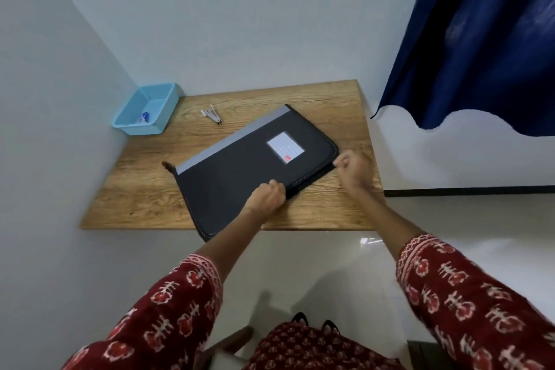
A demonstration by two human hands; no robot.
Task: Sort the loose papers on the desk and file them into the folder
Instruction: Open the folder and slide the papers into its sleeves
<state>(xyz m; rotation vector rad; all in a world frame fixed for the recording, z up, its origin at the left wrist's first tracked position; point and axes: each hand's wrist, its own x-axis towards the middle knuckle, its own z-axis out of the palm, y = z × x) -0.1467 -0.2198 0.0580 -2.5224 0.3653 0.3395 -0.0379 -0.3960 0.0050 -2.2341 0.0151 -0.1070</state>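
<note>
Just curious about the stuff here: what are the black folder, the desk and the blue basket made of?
Folder: likely matte woven fabric, soft rounded edges. Desk: wood or wood-look laminate, visible grain. Basket: glossy moulded plastic, seemingly.

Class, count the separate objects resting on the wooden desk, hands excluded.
3: light blue plastic basket at the far left corner, small metal stapler beside it, black zippered folder centre. Basket contents excluded.

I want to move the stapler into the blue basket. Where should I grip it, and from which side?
Probably pinch the stapler across its narrow body near the middle, coming from above. It lies flat on the desk, apart from the folder and basket, so both long sides look free.
</note>
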